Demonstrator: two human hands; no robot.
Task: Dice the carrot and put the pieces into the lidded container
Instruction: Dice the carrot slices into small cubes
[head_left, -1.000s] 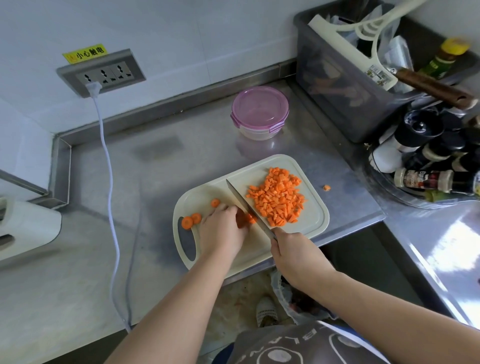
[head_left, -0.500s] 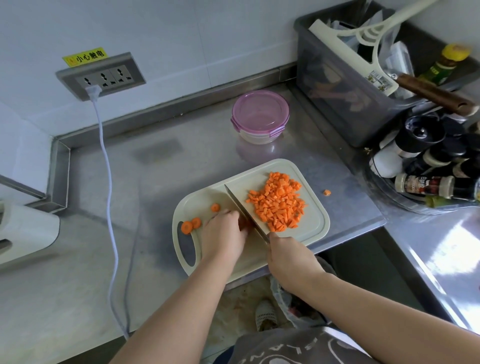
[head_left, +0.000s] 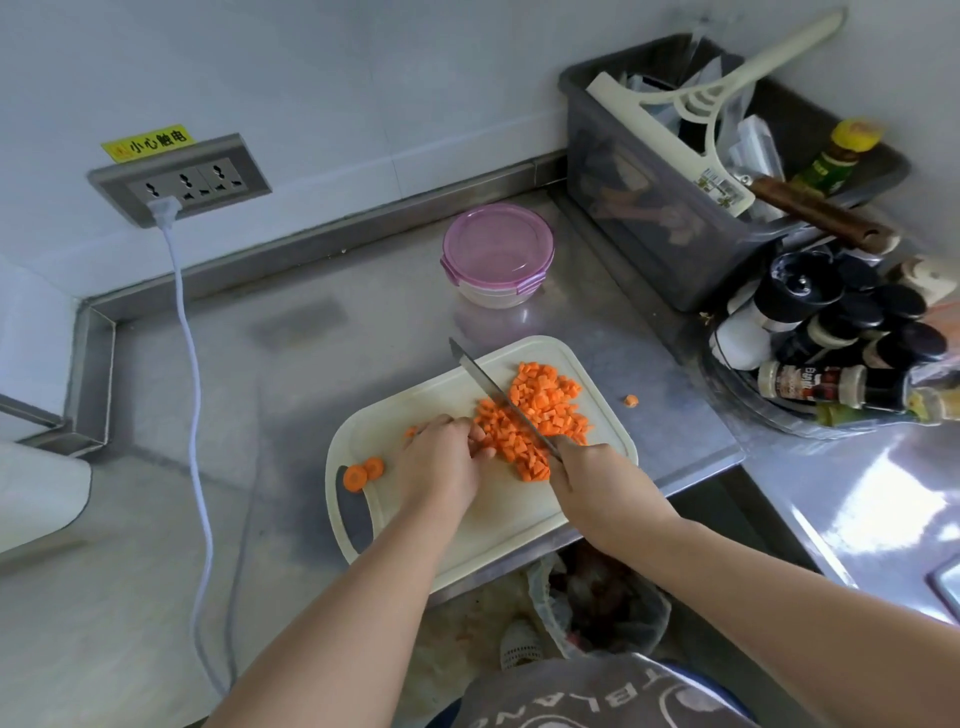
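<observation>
Near the counter's (head_left: 311, 374) left edge a white power cord (head_left: 193, 374) runs from the wall socket (head_left: 179, 179) down across the steel. The cutting board (head_left: 509, 519) lies at the counter's front edge, and two round carrot slices (head_left: 363, 472) sit beside its handle slot at its left end. The left hand (head_left: 441, 462) rests on the middle of the board with its fingers curled down against the left side of the diced carrot pile (head_left: 545, 410); whether they pinch a piece cannot be told. The pile covers the board's right half, between the two hands. The knife (head_left: 493, 389) slants across it, tip pointing toward the counter's back left, and the right hand (head_left: 597, 478) grips the handle at the pile's near right side. Toward the back edge stands the lidded container (head_left: 496, 249), pink lid on, well apart from both hands. One stray carrot piece (head_left: 630, 400) lies on the counter just off the board's right edge. A grey bin (head_left: 649, 244) and spice bottles (head_left: 831, 338) crowd the right end.
</observation>
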